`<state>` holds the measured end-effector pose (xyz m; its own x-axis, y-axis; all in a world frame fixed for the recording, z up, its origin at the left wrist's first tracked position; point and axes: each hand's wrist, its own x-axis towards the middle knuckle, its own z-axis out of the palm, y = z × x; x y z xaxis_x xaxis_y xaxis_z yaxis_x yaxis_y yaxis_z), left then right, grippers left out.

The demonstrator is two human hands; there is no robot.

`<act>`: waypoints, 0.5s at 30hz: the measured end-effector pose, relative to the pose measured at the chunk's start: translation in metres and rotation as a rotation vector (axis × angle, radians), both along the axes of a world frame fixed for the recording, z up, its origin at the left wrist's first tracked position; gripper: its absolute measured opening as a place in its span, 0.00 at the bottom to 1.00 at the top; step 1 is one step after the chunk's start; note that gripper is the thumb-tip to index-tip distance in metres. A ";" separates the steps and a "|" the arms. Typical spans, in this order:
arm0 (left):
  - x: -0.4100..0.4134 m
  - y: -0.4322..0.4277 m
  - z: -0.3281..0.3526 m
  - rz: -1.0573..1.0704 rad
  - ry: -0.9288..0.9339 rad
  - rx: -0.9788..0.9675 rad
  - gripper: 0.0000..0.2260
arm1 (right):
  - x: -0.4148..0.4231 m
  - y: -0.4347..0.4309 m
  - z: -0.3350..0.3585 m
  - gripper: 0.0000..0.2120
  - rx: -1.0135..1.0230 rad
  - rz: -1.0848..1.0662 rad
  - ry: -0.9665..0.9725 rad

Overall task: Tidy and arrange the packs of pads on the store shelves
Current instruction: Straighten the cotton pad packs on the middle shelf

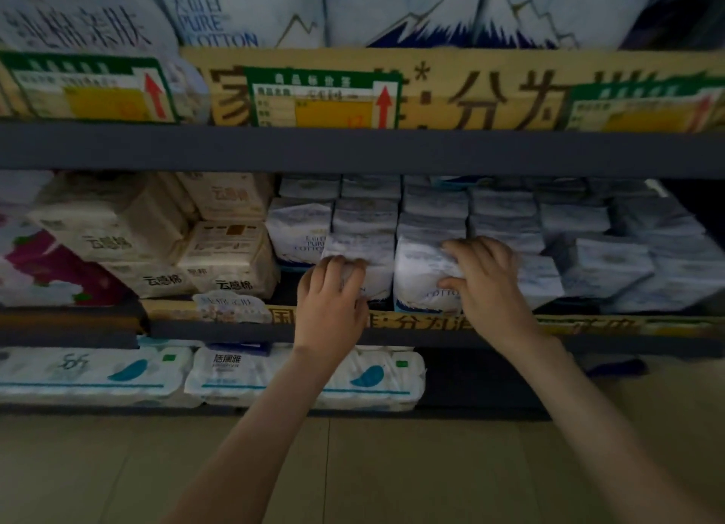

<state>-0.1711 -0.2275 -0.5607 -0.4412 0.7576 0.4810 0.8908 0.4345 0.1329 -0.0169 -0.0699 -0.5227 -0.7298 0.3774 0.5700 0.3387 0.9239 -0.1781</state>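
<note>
- At the front edge of the dark grey metal middle shelf (219, 329), head view: the left hand (331, 300) curls its fingers over the top corner of a white-and-blue soft plastic pack of pads (363, 248) and grips it.
- Just beside it, the right hand (486, 284) grips a second white-and-blue pack (421, 280), fingers bent over its top and thumb on its face.
- Both packs stand at the shelf's front edge, ahead of the rows of like packs (504, 217). Cream packs (231, 256) fill the shelf's left end.
- The step in hand looks like squaring these two front packs. To do it well, keep them upright, faces forward, sides touching and flush with the edge, without squashing the soft wrap.
</note>
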 end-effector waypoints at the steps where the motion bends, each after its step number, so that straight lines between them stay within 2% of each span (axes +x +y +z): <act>1: -0.001 -0.002 -0.001 -0.006 0.004 0.003 0.25 | 0.001 -0.003 -0.004 0.18 0.022 -0.017 -0.001; 4: 0.000 -0.004 -0.003 -0.002 0.012 0.004 0.27 | -0.001 -0.007 -0.008 0.22 0.057 -0.068 -0.090; 8: 0.001 -0.002 0.000 -0.003 0.014 0.007 0.30 | -0.007 -0.004 0.006 0.40 0.140 -0.070 -0.286; 13: -0.004 -0.005 -0.001 -0.032 0.025 0.005 0.31 | 0.002 -0.006 -0.005 0.34 0.179 -0.093 -0.171; 15: -0.009 -0.006 -0.001 -0.057 0.016 -0.005 0.31 | 0.005 -0.010 -0.020 0.34 0.165 -0.130 -0.200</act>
<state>-0.1803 -0.2337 -0.5620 -0.3900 0.7837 0.4834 0.9160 0.3839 0.1167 -0.0121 -0.0797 -0.5424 -0.7854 0.3891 0.4814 0.4693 0.8814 0.0533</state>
